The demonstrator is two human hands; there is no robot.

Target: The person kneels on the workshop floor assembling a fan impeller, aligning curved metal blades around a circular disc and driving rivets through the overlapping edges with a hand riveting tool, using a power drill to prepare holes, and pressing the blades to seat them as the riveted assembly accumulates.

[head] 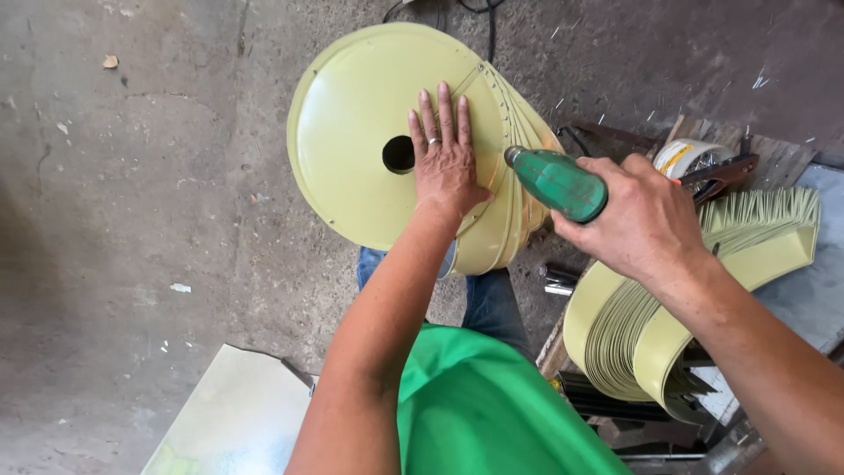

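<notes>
- The left hand [446,163] lies flat on a round, pale green metal disc [360,123], fingers spread wide and pointing to the far side. It holds nothing; it only presses down.
- There is a ring on one finger of that hand.
- The disc has a dark round hole [397,155] in its middle, just left of the left hand.
- The disc is the top of a drum-shaped part that rests over the person's knee, above the grey concrete floor [132,220].
- The right hand [642,220] is wrapped tight around a green drill [556,182].
- The drill's tip touches the right edge of the disc, close to a row of small dots along the rim.
- To the right, near the right arm, sits a stack of curved pale green metal strips [633,325].
- Farther right there is a roll of tape [681,157].
- A flat pale sheet [237,418] lies on the floor at the near left.
</notes>
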